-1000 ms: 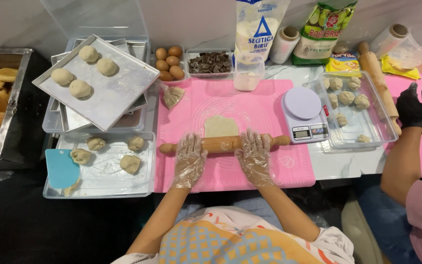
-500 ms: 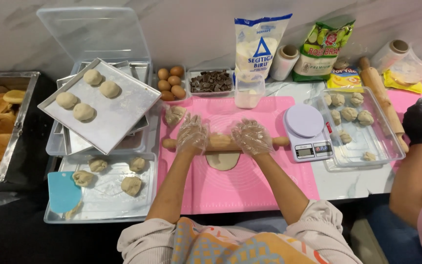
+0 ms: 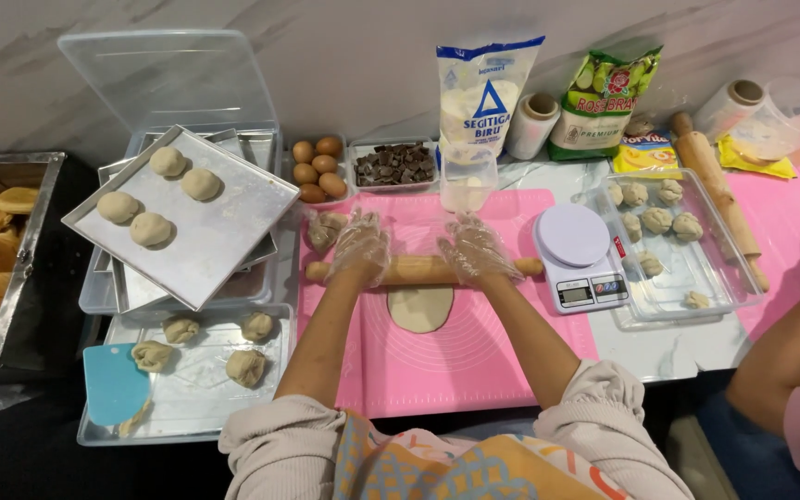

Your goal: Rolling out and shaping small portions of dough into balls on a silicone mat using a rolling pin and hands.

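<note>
Wooden rolling pin [image 3: 423, 269] lies crosswise on the pink silicone mat [image 3: 474, 356], near the mat's far edge. Head view only. My left hand [image 3: 359, 246] and right hand [image 3: 476, 248], both in clear plastic gloves, rest flat on top of the pin, fingers spread, palms pressing, not wrapped around it. Flattened dough disc [image 3: 420, 307] sits just on the near side of the pin, touching it or nearly (cannot tell which).

Handling, my judgement: pin is stiff and fairly heavy, rolls freely, best pushed with palms either side of the middle. Dough looks soft, thin, tearable, likely tacky; lift by the edge if at all.

Surface: mat looks grippy and lies on a pale marble-look table [image 3: 659, 343]. White kitchen scale [image 3: 578, 255] at the mat's right edge, clear tray of dough pieces [image 3: 687, 268] beyond it. Left of the mat, a metal tray [image 3: 224, 231] with dough balls. Eggs [image 3: 318, 169] and a flour bag [image 3: 481, 93] along the far edge. Another person's arm [image 3: 789, 352] at the right edge.
</note>
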